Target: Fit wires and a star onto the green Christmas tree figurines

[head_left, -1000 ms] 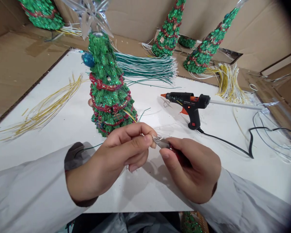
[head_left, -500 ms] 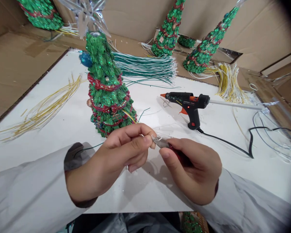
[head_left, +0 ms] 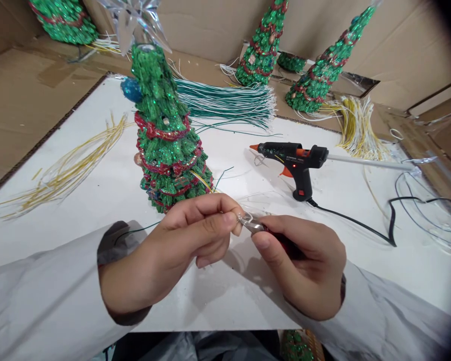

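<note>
My left hand [head_left: 195, 235] pinches the white ends of thin wires [head_left: 245, 217] between thumb and forefinger. My right hand [head_left: 304, 260] is closed around small pliers [head_left: 256, 226] with dark red handles, their metal jaws at the wire ends beside my left fingertips. Whether the jaws grip the wire I cannot tell. Just behind my left hand stands a glittery green Christmas tree figure [head_left: 163, 130] with red garlands, a blue ball and a clear star [head_left: 137, 22] on top. A yellow wire [head_left: 200, 179] runs from the tree's side down toward my left hand.
A black glue gun [head_left: 295, 160] with a lit red light lies right of the tree, its cord trailing right. Green-and-white wires [head_left: 225, 105] lie behind; yellow wires [head_left: 82, 155] lie left and more [head_left: 355, 128] at right. Further trees [head_left: 261, 47] stand along the cardboard wall.
The pliers and my right hand have shifted slightly right, away from my left fingertips, and more of the white wire ends shows. My left hand stays nearly still.
</note>
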`<state>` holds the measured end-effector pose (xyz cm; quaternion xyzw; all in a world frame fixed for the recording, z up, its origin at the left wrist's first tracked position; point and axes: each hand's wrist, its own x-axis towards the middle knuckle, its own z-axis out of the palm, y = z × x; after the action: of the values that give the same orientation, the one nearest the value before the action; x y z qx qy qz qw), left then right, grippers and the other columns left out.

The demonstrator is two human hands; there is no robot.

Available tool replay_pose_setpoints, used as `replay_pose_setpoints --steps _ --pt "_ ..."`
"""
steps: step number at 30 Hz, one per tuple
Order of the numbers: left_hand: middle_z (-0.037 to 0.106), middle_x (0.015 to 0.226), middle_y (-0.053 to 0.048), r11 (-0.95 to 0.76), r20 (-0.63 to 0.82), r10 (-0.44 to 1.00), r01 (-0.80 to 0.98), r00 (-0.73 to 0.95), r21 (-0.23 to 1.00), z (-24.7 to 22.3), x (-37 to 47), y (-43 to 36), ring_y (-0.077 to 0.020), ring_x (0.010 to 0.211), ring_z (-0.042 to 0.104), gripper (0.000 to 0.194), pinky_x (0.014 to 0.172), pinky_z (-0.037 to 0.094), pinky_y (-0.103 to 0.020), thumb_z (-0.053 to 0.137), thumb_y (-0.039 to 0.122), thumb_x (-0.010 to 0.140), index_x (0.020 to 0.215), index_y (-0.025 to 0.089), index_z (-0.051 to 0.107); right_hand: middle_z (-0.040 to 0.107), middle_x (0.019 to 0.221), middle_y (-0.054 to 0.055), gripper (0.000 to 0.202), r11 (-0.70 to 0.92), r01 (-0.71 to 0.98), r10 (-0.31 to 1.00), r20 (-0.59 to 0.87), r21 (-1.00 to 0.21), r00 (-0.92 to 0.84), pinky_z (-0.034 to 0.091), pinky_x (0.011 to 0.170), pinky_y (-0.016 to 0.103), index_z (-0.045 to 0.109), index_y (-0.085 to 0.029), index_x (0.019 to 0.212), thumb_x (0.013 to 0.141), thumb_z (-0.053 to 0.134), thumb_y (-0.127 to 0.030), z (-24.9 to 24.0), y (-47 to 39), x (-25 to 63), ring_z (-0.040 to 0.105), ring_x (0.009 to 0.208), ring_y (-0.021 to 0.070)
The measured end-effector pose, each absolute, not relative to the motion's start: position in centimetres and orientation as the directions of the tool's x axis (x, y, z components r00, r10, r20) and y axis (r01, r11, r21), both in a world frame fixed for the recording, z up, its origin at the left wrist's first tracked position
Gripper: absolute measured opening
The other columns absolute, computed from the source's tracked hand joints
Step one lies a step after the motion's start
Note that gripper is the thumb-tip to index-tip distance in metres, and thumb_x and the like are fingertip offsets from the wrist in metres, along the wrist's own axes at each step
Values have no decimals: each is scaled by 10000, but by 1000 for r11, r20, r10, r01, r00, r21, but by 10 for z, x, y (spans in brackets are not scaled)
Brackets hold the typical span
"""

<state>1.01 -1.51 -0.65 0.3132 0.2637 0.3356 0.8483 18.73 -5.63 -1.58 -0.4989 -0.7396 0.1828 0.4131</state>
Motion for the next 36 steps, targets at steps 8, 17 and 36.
replay_pose_setpoints --steps 8,17,36 --pt "365 512 87 572 -258 731 -362 632 736 -7 9 -16 -24 440 238 163 386 204 -129 607 185 861 709 135 578 547 512 -47 137 467 604 871 453 -646 -190 365 436 198 646 -167 764 875 637 -246 -11 -55 191 443 442 64" --pt "324 518 92 522 -255 748 -305 613 797 -6 9 -18 -30 457 210 186 401 161 -157 584 204 871 699 141 547 553 500 -22 180 494 633 858 454 -596 -241 354 417 247 629 -174 747 906 594 -251 -6 -54 195 450 436 93" --pt "347 505 82 605 -272 712 -369 648 705 -5 9 -16 -29 434 207 169 397 180 -145 574 196 867 710 132 582 593 551 -39 144 420 561 904 385 -714 -187 375 454 180 649 -176 770 884 633 -263 -14 -56 192 454 463 62"
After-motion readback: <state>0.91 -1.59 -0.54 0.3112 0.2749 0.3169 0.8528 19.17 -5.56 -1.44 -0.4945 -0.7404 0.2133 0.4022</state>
